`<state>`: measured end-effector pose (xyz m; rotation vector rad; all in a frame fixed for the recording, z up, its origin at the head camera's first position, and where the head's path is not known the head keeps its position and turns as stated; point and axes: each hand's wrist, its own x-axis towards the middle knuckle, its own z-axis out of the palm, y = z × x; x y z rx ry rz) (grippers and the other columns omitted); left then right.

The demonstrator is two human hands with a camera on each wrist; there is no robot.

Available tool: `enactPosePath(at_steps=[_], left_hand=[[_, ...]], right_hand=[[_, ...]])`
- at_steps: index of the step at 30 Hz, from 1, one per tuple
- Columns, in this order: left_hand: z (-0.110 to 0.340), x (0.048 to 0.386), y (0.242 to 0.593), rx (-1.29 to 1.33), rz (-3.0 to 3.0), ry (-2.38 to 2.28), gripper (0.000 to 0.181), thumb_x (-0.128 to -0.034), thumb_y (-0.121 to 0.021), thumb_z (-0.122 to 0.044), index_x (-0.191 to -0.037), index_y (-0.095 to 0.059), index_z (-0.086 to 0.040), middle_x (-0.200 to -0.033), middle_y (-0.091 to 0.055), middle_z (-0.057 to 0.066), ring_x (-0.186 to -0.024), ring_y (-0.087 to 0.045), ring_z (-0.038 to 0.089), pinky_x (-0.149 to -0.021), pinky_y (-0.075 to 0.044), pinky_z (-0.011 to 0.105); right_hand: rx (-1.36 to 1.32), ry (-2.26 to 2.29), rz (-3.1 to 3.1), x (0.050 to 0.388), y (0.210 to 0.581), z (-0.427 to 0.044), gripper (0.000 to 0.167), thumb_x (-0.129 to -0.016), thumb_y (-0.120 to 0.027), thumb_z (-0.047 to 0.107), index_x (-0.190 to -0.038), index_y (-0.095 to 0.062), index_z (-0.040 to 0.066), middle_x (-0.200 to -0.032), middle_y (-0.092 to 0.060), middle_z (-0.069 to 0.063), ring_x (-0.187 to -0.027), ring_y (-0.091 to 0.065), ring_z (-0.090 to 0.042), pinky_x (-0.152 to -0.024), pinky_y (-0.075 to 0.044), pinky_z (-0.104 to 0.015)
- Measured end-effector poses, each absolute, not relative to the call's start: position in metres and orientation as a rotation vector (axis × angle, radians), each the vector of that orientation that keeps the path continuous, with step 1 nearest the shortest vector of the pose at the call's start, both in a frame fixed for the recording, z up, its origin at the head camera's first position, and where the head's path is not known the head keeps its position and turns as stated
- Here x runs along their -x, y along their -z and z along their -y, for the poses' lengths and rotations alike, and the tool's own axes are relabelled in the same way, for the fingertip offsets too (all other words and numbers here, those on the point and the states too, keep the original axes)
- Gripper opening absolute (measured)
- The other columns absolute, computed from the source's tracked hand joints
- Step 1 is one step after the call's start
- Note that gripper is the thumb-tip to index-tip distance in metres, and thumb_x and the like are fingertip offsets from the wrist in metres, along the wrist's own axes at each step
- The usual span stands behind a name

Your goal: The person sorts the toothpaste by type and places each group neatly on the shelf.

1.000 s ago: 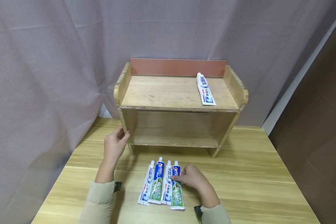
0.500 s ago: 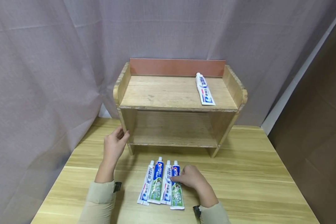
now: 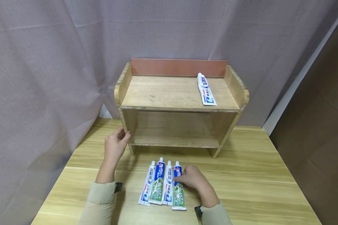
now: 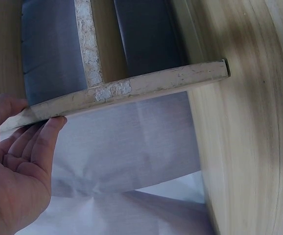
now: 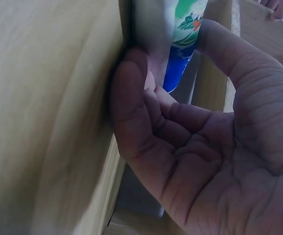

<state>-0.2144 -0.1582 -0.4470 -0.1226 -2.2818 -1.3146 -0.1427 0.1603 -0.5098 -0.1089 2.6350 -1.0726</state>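
Four toothpaste tubes lie side by side on the table, caps toward the shelf. The right hand has its thumb on the rightmost blue-green tube; in the right wrist view its thumb and curled fingers pinch that tube. To its left lie a white tube, another blue-green tube and a second white tube. The left hand grips the left side panel of the wooden shelf; the left wrist view shows the thumb and fingers on either side of the panel edge.
Another white toothpaste tube lies on the shelf's top board, right of its middle. The shelf stands at the back of the wooden table. A grey curtain hangs behind, and a brown surface rises at the right.
The rightmost blue-green tube has shifted very slightly right, away from the white tube beside it, with the right hand on it. The left hand has stayed on the shelf panel.
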Motion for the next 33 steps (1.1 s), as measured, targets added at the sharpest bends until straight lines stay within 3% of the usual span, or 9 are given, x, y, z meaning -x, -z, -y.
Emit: enactPosePath(at_steps=[33], left_hand=[[0.1590, 0.2150, 0.4477, 0.117, 2.288, 1.302, 0.025, -0.0945, -0.069, -0.016, -0.114, -0.072, 0.001, -0.109, -0.072, 0.022, -0.101, -0.072, 0.032, -0.083, -0.061, 0.031]], right_hand=[[0.142, 1.107, -2.636, 0.1440, 0.5085, -0.1647, 0.049, -0.082, -0.081, 0.031, -0.053, -0.044, 0.017, -0.050, -0.039, 0.007, -0.044, -0.034, -0.008, -0.042, -0.028, -0.018]])
